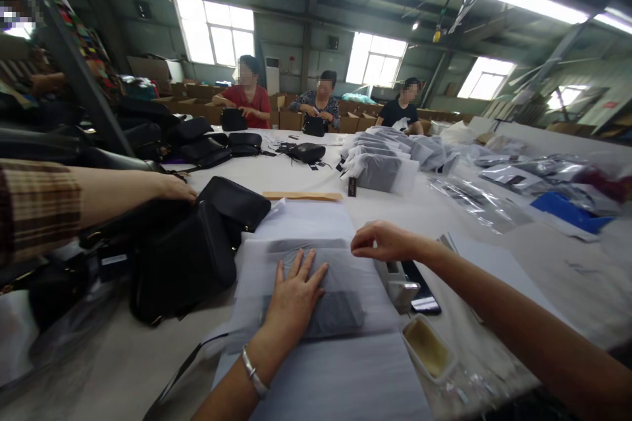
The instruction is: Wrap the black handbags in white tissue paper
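Observation:
My left hand (293, 299), with a silver bracelet at the wrist, lies flat with fingers spread on a dark bag wrapped in thin white paper (340, 312). More white sheets (340, 375) lie under the wrapped bag. To its right, my right hand (378, 241) hovers near the paper's edge with its fingers curled together; whatever they hold, if anything, is too small to make out. Beside that hand stands a tape dispenser (402, 293), with a dark phone (424, 299) behind it. A small white tray (429, 348) with a yellowish inside sits nearer me.
At left, another person's arm (123, 194) in a plaid sleeve reaches over black bags (182, 263). Wrapped bags (378, 171) are piled farther back, and plastic packets (474, 200) lie at right. Three people sit across the white table (316, 174).

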Demonstrator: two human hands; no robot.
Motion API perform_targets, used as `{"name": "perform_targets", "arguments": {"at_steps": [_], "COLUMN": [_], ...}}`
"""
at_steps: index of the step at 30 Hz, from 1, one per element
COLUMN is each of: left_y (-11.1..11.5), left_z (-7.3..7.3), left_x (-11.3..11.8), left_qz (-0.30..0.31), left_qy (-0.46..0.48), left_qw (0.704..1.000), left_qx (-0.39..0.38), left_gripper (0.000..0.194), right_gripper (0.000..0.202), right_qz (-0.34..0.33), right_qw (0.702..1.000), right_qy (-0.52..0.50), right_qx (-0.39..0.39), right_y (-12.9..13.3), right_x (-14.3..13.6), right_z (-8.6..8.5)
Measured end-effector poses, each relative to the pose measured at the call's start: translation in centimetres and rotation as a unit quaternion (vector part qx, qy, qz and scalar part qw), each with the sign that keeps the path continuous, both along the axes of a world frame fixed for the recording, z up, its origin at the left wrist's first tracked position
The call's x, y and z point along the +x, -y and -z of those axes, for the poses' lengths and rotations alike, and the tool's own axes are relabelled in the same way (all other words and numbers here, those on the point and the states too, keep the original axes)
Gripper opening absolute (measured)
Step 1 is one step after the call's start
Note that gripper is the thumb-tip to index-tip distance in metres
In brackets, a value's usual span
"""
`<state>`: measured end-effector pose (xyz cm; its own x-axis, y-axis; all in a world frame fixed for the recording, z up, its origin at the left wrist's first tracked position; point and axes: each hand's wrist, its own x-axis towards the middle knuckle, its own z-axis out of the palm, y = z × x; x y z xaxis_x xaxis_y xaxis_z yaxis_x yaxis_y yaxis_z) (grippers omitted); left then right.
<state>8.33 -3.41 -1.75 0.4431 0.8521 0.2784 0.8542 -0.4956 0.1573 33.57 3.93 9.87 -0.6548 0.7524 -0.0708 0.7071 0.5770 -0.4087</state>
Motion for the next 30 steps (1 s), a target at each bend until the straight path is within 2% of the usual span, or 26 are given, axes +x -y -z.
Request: {"name": "perform_targets", "arguments": {"at_steps": [6,12,16,20,24,26,30], "left_y": [0.0,0.1,0.0,0.0,0.0,0.0,-0.1], "left_z": [0.0,0.1,0.4,0.5,0.5,0.6,0.7], "left_x": [0.0,0.0,-0.1,0.0,0.1,0.1,0.0], "left_qz": [0.001,0.002,0.004,0.001,0.001,0.002,0.002], "left_qy": [0.004,0.011,0.014,0.015,0.013,0.012,0.008], "left_qw": [1.0,1.0,1.0,1.0,1.0,1.0,1.0], "left_qx": [0.0,-0.005,-0.007,-0.002,0.0,0.004,0.008], "left_gripper": [0.046,0.045,0.045,0.045,0.044,0.044,0.046], "right_gripper": [0.037,0.028,0.022,0.023,0.021,0.027,0.054], "right_qz": [-0.053,-0.074,-0.074,-0.072,-0.085,-0.089,-0.068], "right_qw": [0.998,0.996,0.99,0.979,0.961,0.949,0.937], "right_qy": [0.001,0.057,0.112,0.177,0.241,0.272,0.312], "right_qx": [-0.045,0.002,0.038,0.076,0.109,0.13,0.142], "right_y": [-0.4,-1.2,-2.0,-3.1,-3.7,-3.9,-4.7], "right_x": [-2.7,-3.2,-3.4,-4.3,-5.7,-6.3,-6.6], "right_z": [0.6,0.6,1.1,1.6,1.2,0.8,0.7]}}
